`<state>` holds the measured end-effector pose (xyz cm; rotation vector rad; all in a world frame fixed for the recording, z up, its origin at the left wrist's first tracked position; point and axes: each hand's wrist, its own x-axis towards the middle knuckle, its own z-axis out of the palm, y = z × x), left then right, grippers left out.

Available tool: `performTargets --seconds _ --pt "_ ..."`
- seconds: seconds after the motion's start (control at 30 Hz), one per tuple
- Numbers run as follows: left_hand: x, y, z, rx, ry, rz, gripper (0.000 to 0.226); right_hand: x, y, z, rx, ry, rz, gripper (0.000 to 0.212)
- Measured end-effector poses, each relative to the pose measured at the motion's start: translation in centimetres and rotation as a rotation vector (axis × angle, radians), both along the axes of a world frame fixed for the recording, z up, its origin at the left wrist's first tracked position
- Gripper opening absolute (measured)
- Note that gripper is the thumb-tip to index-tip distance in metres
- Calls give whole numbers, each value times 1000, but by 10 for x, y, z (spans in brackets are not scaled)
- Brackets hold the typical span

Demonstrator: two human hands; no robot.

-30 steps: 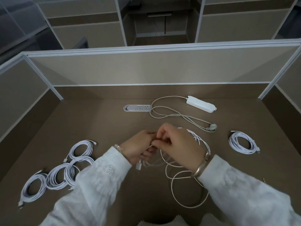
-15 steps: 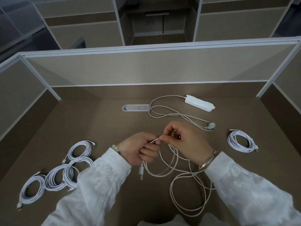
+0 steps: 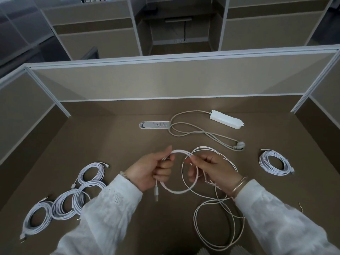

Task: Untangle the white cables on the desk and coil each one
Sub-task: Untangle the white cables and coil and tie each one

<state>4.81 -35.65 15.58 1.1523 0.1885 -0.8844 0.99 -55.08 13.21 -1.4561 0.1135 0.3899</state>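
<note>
- Since the earlier frames, both hands have drawn apart in the head view: they were bunched together over the cable and now hold a short span of it stretched between them.
- Head view, grips: the left hand [image 3: 152, 172] has its fingers curled round the white cable [image 3: 181, 190], clamping it in the fist; the right hand [image 3: 211, 170] pinches the same cable between thumb and fingertips just beside the left.
- Head view, place: the cable hangs over the middle of the desk [image 3: 117, 140], its slack trailing in loose rings [image 3: 219, 225] on the near edge.
- Orientation: the taut span runs left to right between the hands; the formed loop hangs below them, and the plug end [image 3: 156, 194] points straight down from the left fist.
- Step, as I judge it: coiling this cable, early on, with four finished coils [image 3: 60, 203] at left and one coil [image 3: 275, 162] at right.
- Next move likely calls for feeding slack into the left hand without letting the rings cross.
</note>
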Motion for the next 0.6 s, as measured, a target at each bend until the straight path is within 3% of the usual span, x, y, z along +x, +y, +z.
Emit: performTargets --seconds 0.17,0.3,0.43,0.6 --pt "22 23 8 -115 -29 227 26 -2 -12 -31 -89 4 -12 13" --pt "38 51 12 -171 -58 363 25 -10 -32 -53 -159 66 -66 18" --pt "36 60 12 -81 -36 221 31 -15 -38 -52 -214 25 -88 20" --pt "16 33 9 97 -60 -18 28 -7 -19 -5 -333 -305 -67 12"
